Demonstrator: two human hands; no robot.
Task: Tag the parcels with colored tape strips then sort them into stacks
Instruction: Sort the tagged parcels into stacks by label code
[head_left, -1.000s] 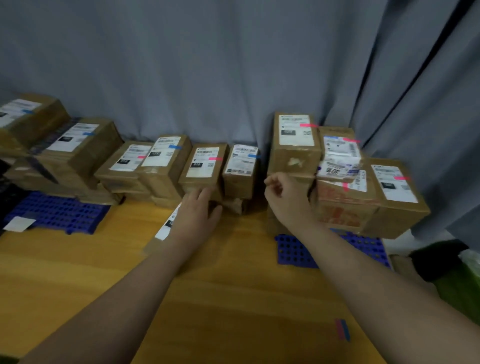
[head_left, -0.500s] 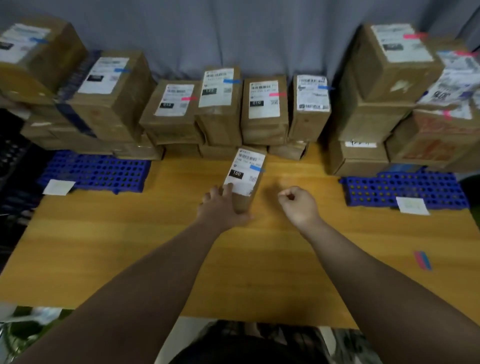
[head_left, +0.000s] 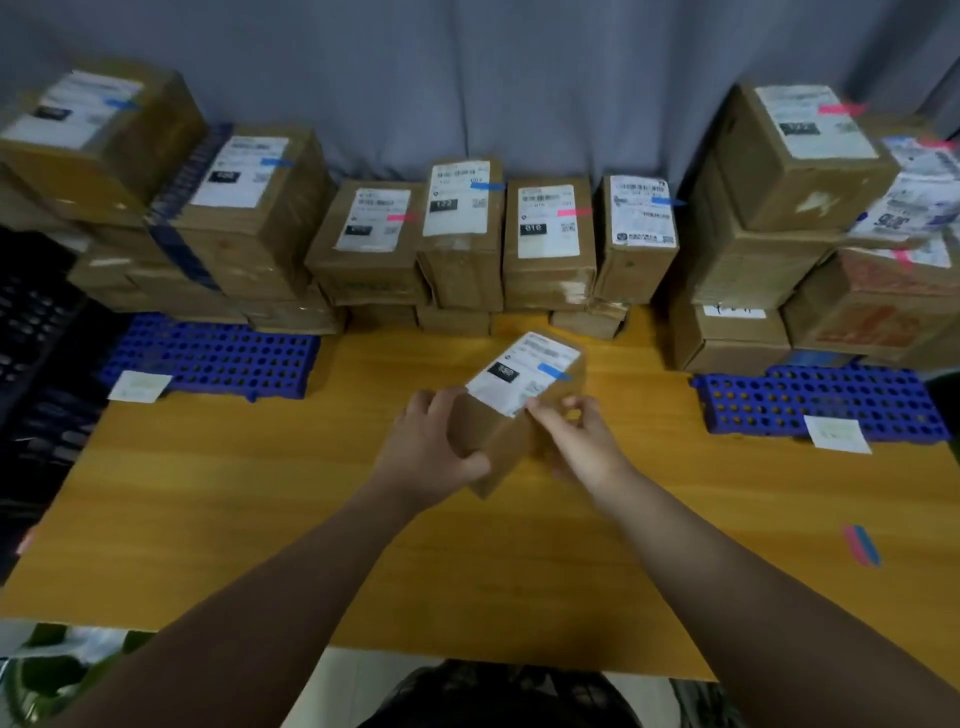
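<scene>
The fingers (head_left: 437, 402) of the left hand (head_left: 431, 447) are curled round the near left end of a small brown parcel (head_left: 498, 441), with the thumb pressed against its near side. The right hand (head_left: 582, 441) has its fingers bent round the parcel's right edge, the fingertips pinching beside the near corner of its white label (head_left: 519, 379). Both forearms reach forward from the bottom of the view and converge on the parcel between them. It is held tilted, far end higher, and whether its near corner touches the counter (head_left: 260, 493) cannot be told. Just beyond the right fingertips a blue tape strip (head_left: 555, 371) lies across the label's far right edge. Farther beyond the fingers, a row of tagged parcels (head_left: 550, 244) stands along the back of the counter, their labels bearing pink or blue strips. To the left of the left fingers, well apart, is a blue perforated mat (head_left: 208, 356) with a white note (head_left: 139, 387) at its near corner, and behind it a taller left stack (head_left: 249, 218) with blue strips. To the right of the right fingers lies a second blue mat (head_left: 821, 400) with its own paper note (head_left: 836, 434), backed by a right stack (head_left: 800, 171) tagged pink. Nearer than the right wrist and well off to its right, loose pink and blue strips (head_left: 862, 544) stick to the counter. A grey curtain (head_left: 467, 78) hangs behind everything.
</scene>
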